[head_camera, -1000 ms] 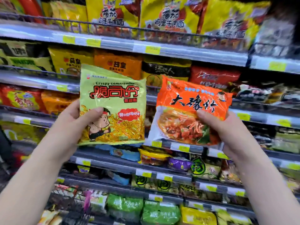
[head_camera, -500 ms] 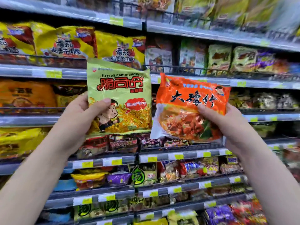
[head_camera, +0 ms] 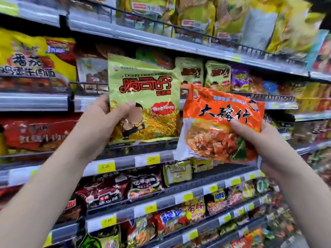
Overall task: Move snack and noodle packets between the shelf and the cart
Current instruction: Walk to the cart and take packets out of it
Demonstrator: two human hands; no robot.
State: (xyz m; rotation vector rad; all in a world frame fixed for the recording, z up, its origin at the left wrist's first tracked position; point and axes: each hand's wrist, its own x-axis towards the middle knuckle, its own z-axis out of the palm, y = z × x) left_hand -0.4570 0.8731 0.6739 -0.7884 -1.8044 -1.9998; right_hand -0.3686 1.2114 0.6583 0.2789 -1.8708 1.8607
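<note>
My left hand (head_camera: 100,126) grips a light green "Crispy commander" noodle packet (head_camera: 145,90) by its lower left edge, thumb across the front. The packet stands upright in front of the store shelf (head_camera: 125,160). My right hand (head_camera: 261,140) holds an orange noodle packet (head_camera: 220,126) with black characters by its right side, thumb pressed on the front. That packet tilts a little to the right and sits just right of and lower than the green one. Several matching green packets (head_camera: 217,76) stand on the shelf behind. No cart is in view.
Shelves packed with noodle and snack packets fill the whole view, with yellow price tags (head_camera: 106,167) along the rails. Large yellow packets (head_camera: 26,58) sit at upper left, dark red ones (head_camera: 102,192) below. Wire guards (head_camera: 179,27) front the upper shelves.
The view has swung rightward and upward along the shelves. Both hands keep hold of their packets; the orange packet has dropped a little lower than the green one and tilted.
</note>
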